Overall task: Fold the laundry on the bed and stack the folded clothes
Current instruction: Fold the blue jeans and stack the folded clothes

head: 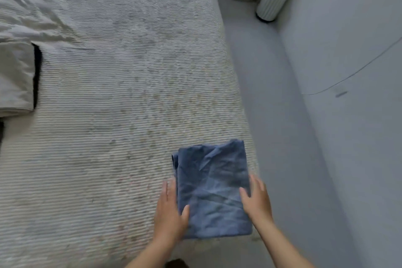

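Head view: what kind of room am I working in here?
Most likely a bedroom: a bed with ribbed cover, a folded blue garment on it, and a small white ribbed bin on the floor.

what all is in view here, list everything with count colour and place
folded blue garment: one, blue, near the bed's right edge, close to the person
bed cover: one, off-white and ribbed, fills most of the view
rumpled duvet: one, pale grey-white, top left on the bed
folded clothes: one pile, light grey over a dark layer, left edge of the bed, partly cut off
floor: pale grey, strip right of the bed
wall: pale, far right, with a thin line across it
ribbed bin: one, white, on the floor top right
left hand: flat along the garment's left side, thumb on top
right hand: spread on the garment's right side
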